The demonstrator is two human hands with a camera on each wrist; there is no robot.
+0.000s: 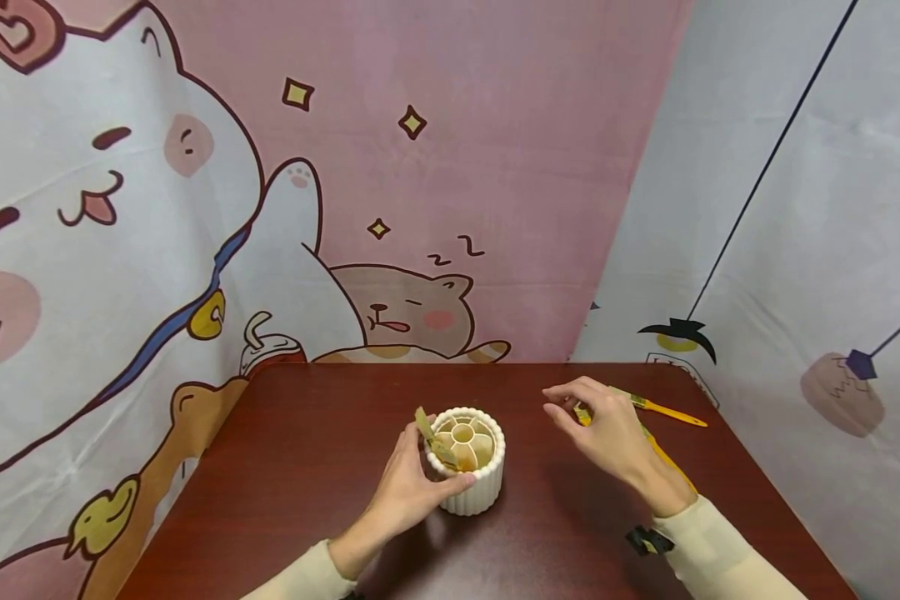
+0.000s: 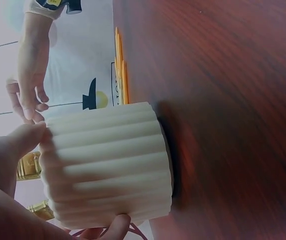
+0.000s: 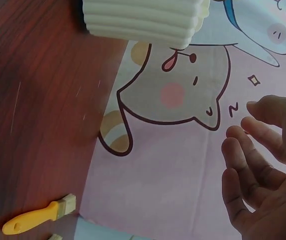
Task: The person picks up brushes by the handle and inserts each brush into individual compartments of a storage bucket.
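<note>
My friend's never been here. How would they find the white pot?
Look at the dark red-brown table. Near its middle, the person's left hand grips a round white pot. Unlike the yellow-handled paintbrushes lying to the right, it is wide and ribbed, with petal-shaped compartments inside.

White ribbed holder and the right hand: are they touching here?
Apart. The head view shows a plain gap: dark red tabletop lies visible between the right hand and the white ribbed holder.
</note>
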